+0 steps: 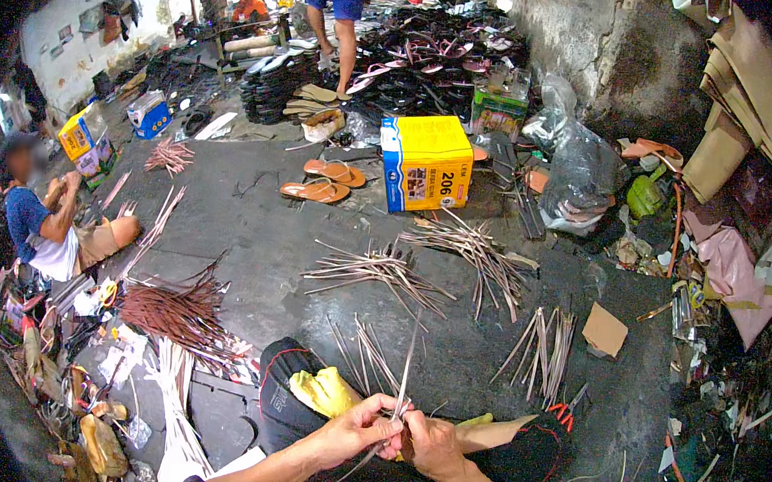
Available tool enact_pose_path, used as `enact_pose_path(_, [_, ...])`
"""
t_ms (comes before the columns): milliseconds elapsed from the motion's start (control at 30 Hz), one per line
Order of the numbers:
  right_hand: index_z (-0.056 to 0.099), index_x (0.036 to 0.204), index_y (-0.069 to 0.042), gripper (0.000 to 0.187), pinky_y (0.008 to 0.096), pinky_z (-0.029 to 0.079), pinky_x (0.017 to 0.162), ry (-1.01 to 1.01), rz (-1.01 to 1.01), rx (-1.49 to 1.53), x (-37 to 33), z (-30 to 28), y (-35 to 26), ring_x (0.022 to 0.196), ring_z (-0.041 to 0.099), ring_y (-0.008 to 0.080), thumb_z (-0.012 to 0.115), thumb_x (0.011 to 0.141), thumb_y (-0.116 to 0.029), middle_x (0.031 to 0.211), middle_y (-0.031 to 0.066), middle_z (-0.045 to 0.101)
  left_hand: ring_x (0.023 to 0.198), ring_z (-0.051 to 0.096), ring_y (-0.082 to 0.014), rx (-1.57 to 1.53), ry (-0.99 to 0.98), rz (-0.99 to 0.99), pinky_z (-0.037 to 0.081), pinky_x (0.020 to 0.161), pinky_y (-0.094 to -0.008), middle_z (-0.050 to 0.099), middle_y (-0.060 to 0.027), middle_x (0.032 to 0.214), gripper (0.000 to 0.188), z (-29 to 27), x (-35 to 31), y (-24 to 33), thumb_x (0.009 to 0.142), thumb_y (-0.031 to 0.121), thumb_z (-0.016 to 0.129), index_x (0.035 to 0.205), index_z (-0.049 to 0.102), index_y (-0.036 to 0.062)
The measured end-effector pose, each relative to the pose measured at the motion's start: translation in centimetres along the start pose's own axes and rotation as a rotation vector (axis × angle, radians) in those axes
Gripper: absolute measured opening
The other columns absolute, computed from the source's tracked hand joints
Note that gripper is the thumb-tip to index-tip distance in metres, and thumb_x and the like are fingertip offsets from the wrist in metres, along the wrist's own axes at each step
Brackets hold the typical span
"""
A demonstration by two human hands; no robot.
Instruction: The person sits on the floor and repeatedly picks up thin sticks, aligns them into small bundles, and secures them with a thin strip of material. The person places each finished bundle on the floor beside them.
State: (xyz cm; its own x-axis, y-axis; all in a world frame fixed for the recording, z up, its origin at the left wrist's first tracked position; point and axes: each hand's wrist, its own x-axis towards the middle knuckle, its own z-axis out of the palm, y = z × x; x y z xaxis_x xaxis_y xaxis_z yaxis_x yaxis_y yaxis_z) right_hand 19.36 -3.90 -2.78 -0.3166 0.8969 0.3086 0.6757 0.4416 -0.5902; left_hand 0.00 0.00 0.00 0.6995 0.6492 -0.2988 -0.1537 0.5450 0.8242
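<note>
In front of my lap, my left hand [366, 425] pinches a thin grey-beige strip [407, 373], one end of which sticks up. Close against it, my right hand [432, 442] has its fingers closed on the same strip. A yellow cloth [325, 391] lies over my left knee, and a tan flat piece [499, 434] rests by my right wrist. Beyond my knees, loose bundles of similar strips [381, 274] are spread on the dark mat [267, 220]. Red-handled pliers [562, 416] lie right of my right knee, near a tan square piece [605, 330].
Reddish-brown strips [177, 309] and long white strips [173, 388] lie at left. A yellow-blue box [430, 166] stands ahead beside tan sandals [322, 182]. One person [44, 217] sits at left; another [334, 4] stands by piled black footwear [422, 59]. Scraps [694, 326] line the right edge.
</note>
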Motion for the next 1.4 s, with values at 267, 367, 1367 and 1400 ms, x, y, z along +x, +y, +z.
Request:
enact_pose_path(267, [0.054,0.096,-0.006,0.017,0.0454,0.054,0.059,-0.176,0.058,0.074,0.2,-3.3,-1.9,0.065,0.068,0.0347,0.065,0.091,-0.018,0.072,0.0145,0.064,0.077,0.059,-0.0077,0.746,0.076,0.286,0.049,0.067,-0.0261,0.066,-0.0003,0.088,0.021,0.5,-0.9,1.9,0.098,0.018,0.067,0.110,0.056,0.0058])
enact_pose_path(367, [0.055,0.098,-0.004,0.019,0.0474,0.054,0.063,-0.247,0.029,0.136,0.0,-4.9,-2.7,0.072,0.068,0.0366,0.065,0.090,-0.018,0.077,0.0173,0.066,0.079,0.055,-0.0055,0.566,-0.059,0.111,0.048,0.069,-0.0248,0.062,0.0030,0.088,0.021,0.7,-1.5,2.7,0.095,0.018,0.070,0.107,0.057,0.0061])
enact_pose_path(1367, [0.059,0.095,-0.001,0.017,0.0401,0.051,0.066,-0.424,0.423,0.626,-2.2,-7.7,-5.7,0.069,0.063,0.0268,0.062,0.091,-0.017,0.077,0.0151,0.061,0.096,0.063,-0.0080,0.243,-0.122,-0.145,0.053,0.084,-0.0265,0.069,-0.0026,0.100,0.021,2.7,-5.0,2.4,0.095,0.015,0.070,0.111,0.063,0.0038])
enact_pose_path(1400, [0.061,0.103,-0.001,0.021,0.0416,0.055,0.071,-0.493,0.449,0.490,-1.8,-7.5,-5.0,0.074,0.068,0.0311,0.064,0.090,-0.018,0.083,0.0171,0.067,0.090,0.064,-0.0099,0.527,-0.114,0.078,0.053,0.082,-0.0267,0.069,-0.0026,0.099,0.018,2.1,-4.0,2.9,0.096,0.015,0.068,0.108,0.062,0.0031])
